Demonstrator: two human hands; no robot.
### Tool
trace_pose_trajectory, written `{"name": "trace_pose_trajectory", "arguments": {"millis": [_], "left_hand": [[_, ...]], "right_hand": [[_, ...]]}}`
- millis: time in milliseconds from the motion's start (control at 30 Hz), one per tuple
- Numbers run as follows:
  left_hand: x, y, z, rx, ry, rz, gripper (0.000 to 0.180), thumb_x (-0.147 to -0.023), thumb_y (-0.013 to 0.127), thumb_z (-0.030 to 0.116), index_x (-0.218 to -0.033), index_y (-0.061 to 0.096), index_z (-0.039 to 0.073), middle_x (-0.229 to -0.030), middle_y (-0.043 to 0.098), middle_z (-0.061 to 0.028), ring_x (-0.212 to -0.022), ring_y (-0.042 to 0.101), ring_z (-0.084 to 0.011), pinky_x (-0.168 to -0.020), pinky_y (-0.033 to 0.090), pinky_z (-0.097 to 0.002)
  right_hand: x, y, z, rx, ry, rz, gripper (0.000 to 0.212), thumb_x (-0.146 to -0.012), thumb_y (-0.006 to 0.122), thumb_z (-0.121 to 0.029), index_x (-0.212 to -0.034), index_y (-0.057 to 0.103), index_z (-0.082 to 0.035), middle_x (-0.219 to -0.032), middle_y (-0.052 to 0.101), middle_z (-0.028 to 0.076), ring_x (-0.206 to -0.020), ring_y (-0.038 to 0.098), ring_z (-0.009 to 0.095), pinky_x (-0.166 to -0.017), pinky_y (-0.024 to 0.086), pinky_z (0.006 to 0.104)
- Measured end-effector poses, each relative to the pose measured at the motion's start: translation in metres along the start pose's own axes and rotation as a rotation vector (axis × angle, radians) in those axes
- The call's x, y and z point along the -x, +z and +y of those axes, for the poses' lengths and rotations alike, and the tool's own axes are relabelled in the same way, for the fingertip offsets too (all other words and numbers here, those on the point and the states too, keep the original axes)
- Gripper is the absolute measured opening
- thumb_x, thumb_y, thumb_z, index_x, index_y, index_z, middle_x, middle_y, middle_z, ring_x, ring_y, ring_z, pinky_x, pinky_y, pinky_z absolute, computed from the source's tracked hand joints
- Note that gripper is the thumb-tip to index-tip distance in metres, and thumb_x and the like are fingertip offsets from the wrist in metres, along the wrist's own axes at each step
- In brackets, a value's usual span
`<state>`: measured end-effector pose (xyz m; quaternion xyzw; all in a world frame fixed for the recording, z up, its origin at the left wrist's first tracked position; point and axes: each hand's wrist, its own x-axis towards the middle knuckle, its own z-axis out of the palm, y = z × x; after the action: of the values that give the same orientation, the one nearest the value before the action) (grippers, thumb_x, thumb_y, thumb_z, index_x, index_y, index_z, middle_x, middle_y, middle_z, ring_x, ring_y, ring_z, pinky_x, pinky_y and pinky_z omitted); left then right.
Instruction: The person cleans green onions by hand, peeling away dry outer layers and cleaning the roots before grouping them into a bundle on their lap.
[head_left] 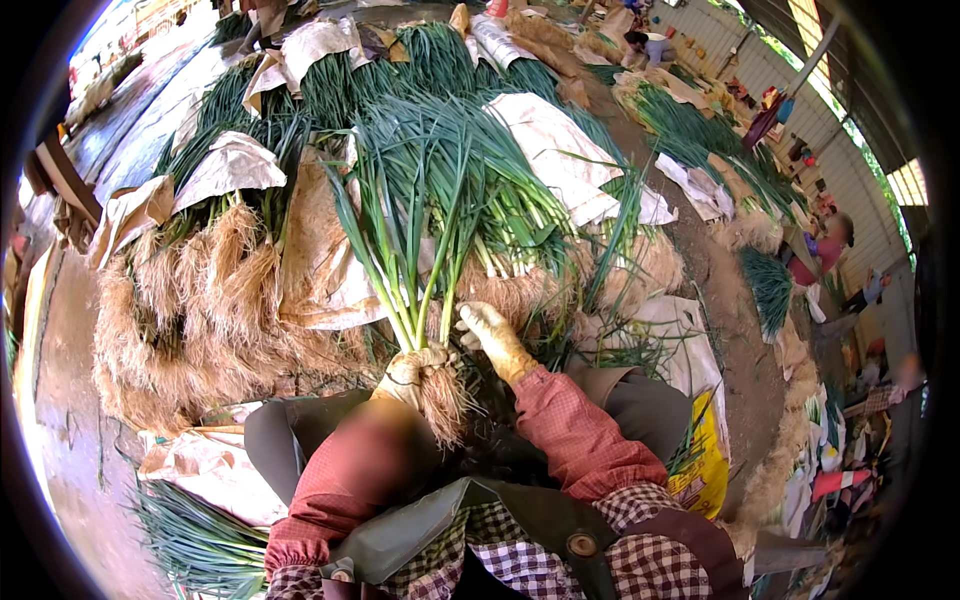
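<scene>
In the head view, a small bunch of green onions (pixel 410 240) was held over the near edge of the heap (pixel 500 180), its leaves pointed away. Its stem bases were clasped by the gloved left hand (pixel 408 372), the fingers wrapped round them, and the roots (pixel 448 405) were left hanging below. By the gloved right hand (pixel 492 338), held just beside the stems with fingers loosely parted, nothing was seen to be pinched; whether a stem was touched could not be told.

Handling was judged to be partway along: one bunch was gathered in the hand, but no tie could be made out around it. Far more was left in the heap, partly covered by a white sack (pixel 550 150), with roots massed along its near edge. Other green onions (pixel 205 535) were laid by the near edge of a pale sack (pixel 205 465); whether these were finished could not be told.
</scene>
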<state>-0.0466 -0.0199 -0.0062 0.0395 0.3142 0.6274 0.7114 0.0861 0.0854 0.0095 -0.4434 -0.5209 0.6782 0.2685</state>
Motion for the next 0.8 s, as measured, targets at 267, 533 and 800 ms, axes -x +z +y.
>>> {"name": "trace_pose_trajectory", "arguments": {"millis": [267,533,800], "left_hand": [[0.009,0.015,-0.015,-0.391,0.096,0.149,0.01,-0.072,0.064,0.005,-0.08,0.06,-0.001,-0.068,0.058,-0.0045,-0.057,0.054,-0.0137,-0.054,0.043,-0.0254],[0.013,0.023,-0.009,-0.271,0.045,0.126,0.01,-0.071,0.061,0.0,-0.081,0.061,-0.004,-0.065,0.056,-0.004,-0.052,0.05,-0.0126,-0.049,0.039,-0.0231],[-0.003,-0.001,-0.016,-0.193,0.042,0.046,0.017,-0.072,0.059,-0.003,-0.088,0.059,-0.009,-0.075,0.062,-0.0138,-0.065,0.06,-0.0203,-0.061,0.05,-0.0264]], "right_hand": [[-0.009,0.0,0.023,0.38,-0.313,-0.082,0.009,-0.083,0.059,-0.009,-0.088,0.057,-0.002,-0.065,0.054,-0.001,-0.055,0.046,0.007,-0.049,0.038,0.0215],[-0.023,-0.001,0.014,-0.596,0.178,-0.251,0.022,-0.091,0.046,-0.028,-0.095,0.056,-0.009,-0.058,0.047,-0.006,-0.046,0.041,0.006,-0.041,0.033,0.0191],[-0.018,0.009,0.037,-0.942,0.238,-0.219,0.02,-0.09,0.046,-0.021,-0.103,0.054,-0.006,-0.056,0.038,-0.008,-0.044,0.037,0.005,-0.042,0.037,0.018]]}}
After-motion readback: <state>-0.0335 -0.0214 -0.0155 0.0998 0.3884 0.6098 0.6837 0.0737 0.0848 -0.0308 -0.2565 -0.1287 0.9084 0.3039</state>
